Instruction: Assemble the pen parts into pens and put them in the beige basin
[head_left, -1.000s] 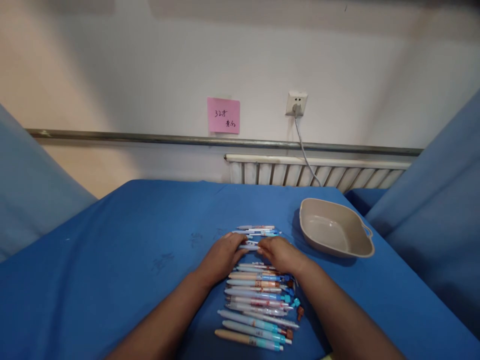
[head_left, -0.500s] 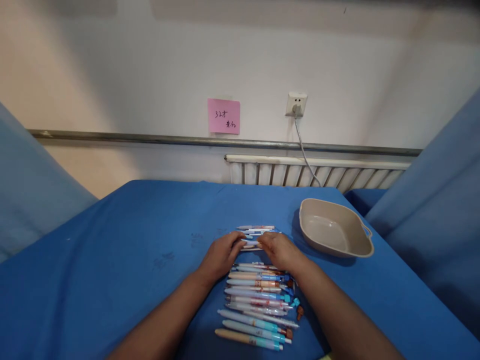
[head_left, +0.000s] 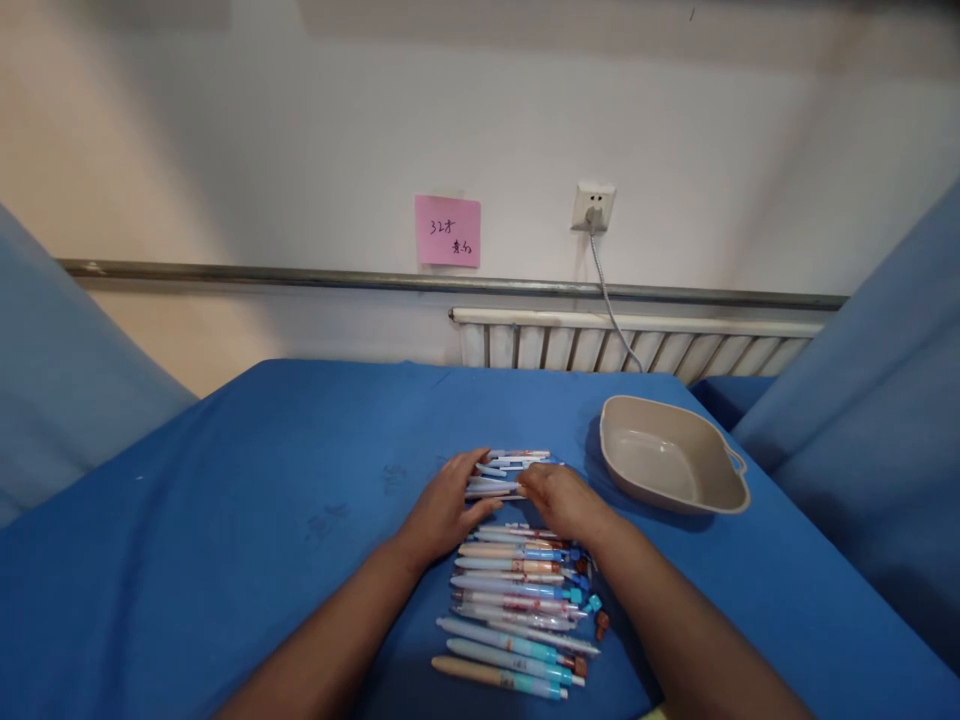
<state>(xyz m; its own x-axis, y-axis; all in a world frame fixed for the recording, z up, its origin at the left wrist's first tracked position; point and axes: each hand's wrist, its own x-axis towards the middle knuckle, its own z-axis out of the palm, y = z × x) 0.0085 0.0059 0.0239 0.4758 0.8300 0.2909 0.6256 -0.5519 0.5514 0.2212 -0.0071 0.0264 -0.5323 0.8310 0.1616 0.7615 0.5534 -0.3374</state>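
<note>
My left hand [head_left: 448,503] rests at the left ends of a small bunch of pens [head_left: 491,487], its thumb and fingers spread apart on either side of them. At the bunch's other end, my right hand [head_left: 561,497] has its fingers closed on the pens. Just beyond the hands lie several more white pens [head_left: 525,457], partly hidden by my fingers. Nearer to me, a column of pens [head_left: 517,600] lies side by side, tips to the left; some have blue or brown figures at their right ends.
A beige plastic basin [head_left: 667,460] stands to the right on the blue cloth-covered table [head_left: 247,480]. Behind it are a radiator [head_left: 570,345], a metal rail and a socket [head_left: 593,208] with a plugged-in cable. Blue curtains [head_left: 877,400] hang at both sides.
My left hand has opened, its thumb and fingers spreading apart and baring the left ends of the pens. My right hand stays in nearly the same place.
</note>
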